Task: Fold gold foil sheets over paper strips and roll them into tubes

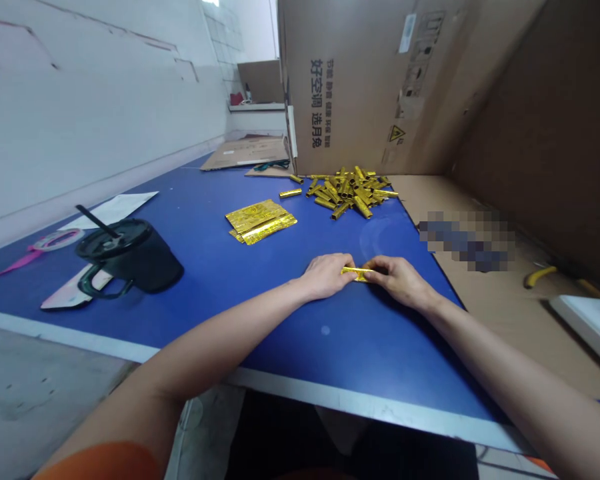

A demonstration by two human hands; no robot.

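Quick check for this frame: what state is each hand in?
Left hand: closed, holding one end of the gold foil strip.
Right hand: closed, holding the strip's other end.

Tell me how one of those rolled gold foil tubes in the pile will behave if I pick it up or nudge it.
The rolled gold foil tubes look round, so one would probably roll if pushed across the blue table top. Being thin foil, each is likely light and may dent under a firm pinch. The shiny surface could also feel slippery.
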